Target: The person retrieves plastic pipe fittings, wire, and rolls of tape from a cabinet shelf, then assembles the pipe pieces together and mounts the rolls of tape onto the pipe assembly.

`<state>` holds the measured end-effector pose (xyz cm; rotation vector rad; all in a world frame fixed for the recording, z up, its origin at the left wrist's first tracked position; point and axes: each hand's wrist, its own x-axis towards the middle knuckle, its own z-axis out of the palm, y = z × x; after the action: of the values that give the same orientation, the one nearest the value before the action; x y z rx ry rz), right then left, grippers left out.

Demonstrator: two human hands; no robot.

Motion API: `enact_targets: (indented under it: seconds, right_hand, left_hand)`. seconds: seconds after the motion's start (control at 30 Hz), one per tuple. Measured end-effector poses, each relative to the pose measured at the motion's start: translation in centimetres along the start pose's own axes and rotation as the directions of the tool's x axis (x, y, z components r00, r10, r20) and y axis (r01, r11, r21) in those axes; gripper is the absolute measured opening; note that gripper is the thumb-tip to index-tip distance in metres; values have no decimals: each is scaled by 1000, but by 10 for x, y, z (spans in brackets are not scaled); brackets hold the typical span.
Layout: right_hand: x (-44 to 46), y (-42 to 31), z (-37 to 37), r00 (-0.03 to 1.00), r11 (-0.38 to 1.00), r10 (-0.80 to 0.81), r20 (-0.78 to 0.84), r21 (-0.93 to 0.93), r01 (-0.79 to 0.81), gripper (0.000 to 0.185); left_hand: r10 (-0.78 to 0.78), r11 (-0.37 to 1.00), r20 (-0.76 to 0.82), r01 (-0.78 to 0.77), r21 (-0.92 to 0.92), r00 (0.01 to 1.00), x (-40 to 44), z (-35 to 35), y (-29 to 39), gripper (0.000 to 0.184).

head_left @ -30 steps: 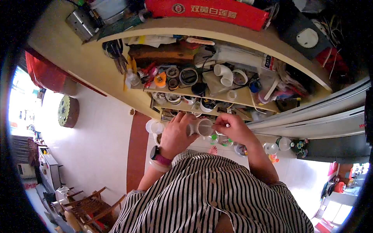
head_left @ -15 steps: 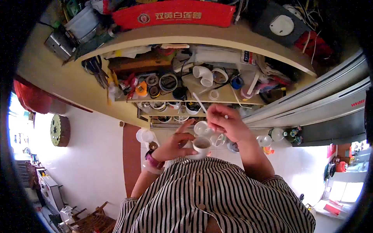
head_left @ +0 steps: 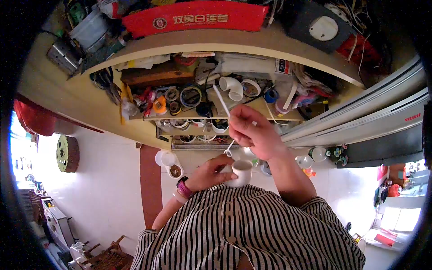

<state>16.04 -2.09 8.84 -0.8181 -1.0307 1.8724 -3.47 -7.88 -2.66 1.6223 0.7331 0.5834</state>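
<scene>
My left hand (head_left: 210, 173) is closed round a small white cup (head_left: 243, 169), its open mouth facing up, close in front of my striped shirt. My right hand (head_left: 252, 131) grips a thin white stick (head_left: 221, 101) that slants up and to the left out of my fist. A small white end shows at the back of that fist; I cannot tell if it belongs to the same stick. Below the right fingers a thin white piece with a small loop (head_left: 228, 153) reaches down near my left fingertips; what it is stays unclear.
Ahead is a cabinet shelf (head_left: 252, 109) crowded with tape rolls, a white pipe elbow (head_left: 231, 87) and an orange item (head_left: 159, 105). A red box (head_left: 193, 20) lies on the upper surface. White containers (head_left: 165, 158) stand on the floor, and a green-topped stool (head_left: 66, 153) is at left.
My right hand has moved left and up with the stick. The cup has shifted slightly right, and my left fingers have closed in more. The round white shape above the cup no longer shows.
</scene>
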Motion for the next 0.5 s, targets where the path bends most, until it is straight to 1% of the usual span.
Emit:
enact_targets:
  seconds: [0.03, 0.07, 0.13, 0.17, 0.2, 0.23, 0.27, 0.3, 0.33, 0.4, 0.43, 0.47, 0.5]
  right_hand:
    - [1, 1, 2, 1000, 996, -13, 17, -84, 14, 12]
    - [1, 2, 4, 1000, 996, -10, 20, -84, 11, 12]
    - [2, 4, 8, 997, 993, -47, 59, -108, 53, 11]
    - [2, 3, 5, 999, 979, -16, 50, -201, 26, 10]
    - [5, 8, 4, 999, 979, -12, 53, -201, 22, 10]
    - [9, 16, 4, 970, 918, -245, 3, -322, 233, 12]
    - [11, 15, -2, 906, 735, -423, 26, -574, 360, 16]
    - [12, 14, -7, 810, 477, -585, 47, -787, 391, 20]
    - [12, 13, -18, 810, 477, -585, 48, -787, 391, 20]
    - [11, 20, -44, 740, 219, -671, 39, -944, 248, 21]
    - [4, 20, -56, 741, 218, -670, 40, -944, 248, 21]
    - [-7, 20, -66, 841, 195, -541, -4, -973, 122, 22]
    - [-18, 20, -73, 913, 152, -402, -65, -988, -3, 23]
  left_hand:
    - [-61, 982, -70, 48, -181, 996, 1, 5, -2, 46]
    - [-63, 982, -74, 48, -183, 995, 0, 4, -3, 46]
    - [-158, 967, -103, 133, -216, 982, -3, -1, -2, 50]
    - [-95, 981, -144, 68, -181, 985, -4, -1, -9, 50]
    - [-97, 981, -148, 69, -183, 984, -6, -2, -12, 50]
    - [-61, 976, -209, 15, -216, 976, -9, -3, -13, 49]
    - [-26, 969, -269, -42, -244, 963, -11, -6, -13, 48]
    - [-93, 963, -297, 9, -271, 950, -15, -11, -13, 46]
    - [-92, 963, -298, 8, -271, 950, -19, -16, -7, 46]
    - [-163, 955, -447, 28, -294, 880, -27, -27, 2, 38]
    - [-252, 924, -487, 58, -379, 836, -31, -33, -1, 39]
    - [-297, 922, -583, 68, -382, 756, -38, -36, 3, 38]
    - [-248, 936, -623, 18, -351, 742, -43, -43, 1, 37]
